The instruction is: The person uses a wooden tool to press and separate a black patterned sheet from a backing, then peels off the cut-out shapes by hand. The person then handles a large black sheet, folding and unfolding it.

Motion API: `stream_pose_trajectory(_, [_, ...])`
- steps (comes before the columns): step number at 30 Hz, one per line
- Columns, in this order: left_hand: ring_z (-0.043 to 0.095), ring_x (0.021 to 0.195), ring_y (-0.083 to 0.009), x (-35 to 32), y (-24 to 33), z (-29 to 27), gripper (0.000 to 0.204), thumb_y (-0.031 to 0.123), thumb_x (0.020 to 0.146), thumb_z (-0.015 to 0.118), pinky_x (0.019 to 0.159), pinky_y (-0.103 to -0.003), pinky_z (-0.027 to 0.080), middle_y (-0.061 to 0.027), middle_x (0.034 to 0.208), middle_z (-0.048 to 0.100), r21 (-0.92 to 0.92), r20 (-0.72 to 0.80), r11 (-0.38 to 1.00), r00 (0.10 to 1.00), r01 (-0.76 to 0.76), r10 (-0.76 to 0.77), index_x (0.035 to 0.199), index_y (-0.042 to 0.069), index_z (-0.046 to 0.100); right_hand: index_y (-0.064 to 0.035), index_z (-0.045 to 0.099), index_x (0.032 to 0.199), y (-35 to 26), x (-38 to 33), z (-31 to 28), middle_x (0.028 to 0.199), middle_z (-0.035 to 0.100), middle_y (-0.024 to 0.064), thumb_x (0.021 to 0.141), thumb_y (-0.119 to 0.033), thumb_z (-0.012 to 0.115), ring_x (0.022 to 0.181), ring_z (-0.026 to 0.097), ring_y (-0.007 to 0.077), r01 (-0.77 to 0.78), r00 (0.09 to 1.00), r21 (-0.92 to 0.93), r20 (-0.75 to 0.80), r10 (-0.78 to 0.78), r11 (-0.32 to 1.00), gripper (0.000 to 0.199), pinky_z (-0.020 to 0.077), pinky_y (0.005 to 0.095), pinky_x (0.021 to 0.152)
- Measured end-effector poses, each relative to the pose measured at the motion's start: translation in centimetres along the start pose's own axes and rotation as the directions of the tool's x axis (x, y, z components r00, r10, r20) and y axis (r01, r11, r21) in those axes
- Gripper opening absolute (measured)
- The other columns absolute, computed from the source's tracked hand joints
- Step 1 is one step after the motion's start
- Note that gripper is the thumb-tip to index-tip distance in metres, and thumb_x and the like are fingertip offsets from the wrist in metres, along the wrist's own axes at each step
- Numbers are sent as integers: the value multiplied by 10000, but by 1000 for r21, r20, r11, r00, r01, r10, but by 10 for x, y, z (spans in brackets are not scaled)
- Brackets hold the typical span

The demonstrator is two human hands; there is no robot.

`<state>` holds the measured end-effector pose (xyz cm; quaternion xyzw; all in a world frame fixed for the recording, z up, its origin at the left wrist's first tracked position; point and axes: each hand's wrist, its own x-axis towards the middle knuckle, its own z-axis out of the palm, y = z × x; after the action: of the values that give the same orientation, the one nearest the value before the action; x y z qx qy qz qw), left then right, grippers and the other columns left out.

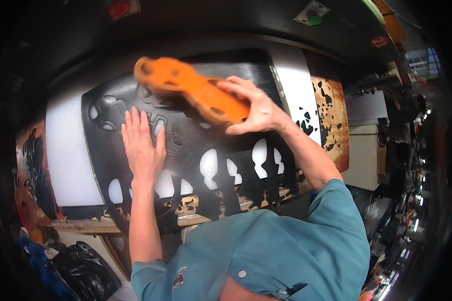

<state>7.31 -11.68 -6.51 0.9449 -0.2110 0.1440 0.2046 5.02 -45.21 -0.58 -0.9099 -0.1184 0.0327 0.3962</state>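
My right hand (256,104) grips one end of an orange, shoe-sole-shaped cutting die (206,94), which is tilted and slightly blurred above a black sheet (236,70). Fingers stretched out, my left hand (143,145) lies flat on the sheet's left part, beside curved cut outlines (173,135). Sole-shaped holes (209,168) run along the sheet's near side, and the white board (68,155) beneath shows through them.
Overhead spans a dark machine beam with a red button (119,8) and a green button (314,20). Black scraps (331,128) litter a worn wooden board (339,100) at right. A black plastic bag (83,271) lies at lower left.
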Motion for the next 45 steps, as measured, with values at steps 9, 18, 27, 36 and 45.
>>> stream_pose_trajectory(9, [400, 1507, -445, 0, -4, 4, 633, 194, 960, 738, 1249, -570, 286, -259, 1600, 458, -72, -59, 997, 998, -17, 13, 1504, -24, 498, 43, 521, 1512, 0, -99, -48, 1551, 494, 219, 631, -362, 969, 1438, 498, 327, -91, 931, 262, -320, 176, 961, 1068, 374, 433, 1218])
stream_pose_trajectory(18, [557, 1409, -302, -49, 15, -73, 482, 213, 1127, 522, 1188, -394, 438, -211, 1522, 564, -807, 326, 259, 766, 530, -553, 1507, -81, 489, -35, 533, 1515, 13, -210, -8, 1526, 459, 210, 658, -260, 949, 1390, 471, 392, -553, 762, -237, -532, 370, 799, 979, 402, 497, 1170])
stream_pose_trajectory(27, [525, 1415, -412, -111, 58, -109, 568, 204, 1107, 537, 1206, -478, 440, -342, 1529, 481, -669, 743, -556, 460, 493, -487, 1508, -164, 375, -74, 480, 1559, 21, -215, -4, 1534, 414, 244, 671, -385, 939, 1344, 452, 449, -549, 812, -427, -476, 338, 719, 1047, 434, 537, 1109])
stream_pose_trajectory(36, [482, 1451, -355, -95, 58, -83, 574, 219, 1100, 552, 1268, -437, 343, -320, 1522, 496, -668, 734, -622, 497, 408, -463, 1497, -164, 394, -38, 516, 1527, 45, -220, -41, 1447, 544, 194, 642, -310, 962, 1359, 518, 361, -502, 777, -185, -525, 347, 845, 1028, 429, 489, 1145])
stream_pose_trajectory(45, [583, 1312, -253, -107, 57, -58, 329, 230, 1091, 561, 1194, -397, 402, -141, 1256, 703, -789, 578, -515, 689, 336, -436, 1222, -47, 681, 1, 659, 1349, 4, -152, -6, 1425, 577, 221, 815, -233, 891, 1273, 590, 367, -251, 867, -305, -493, 74, 919, 627, 508, 448, 1058])
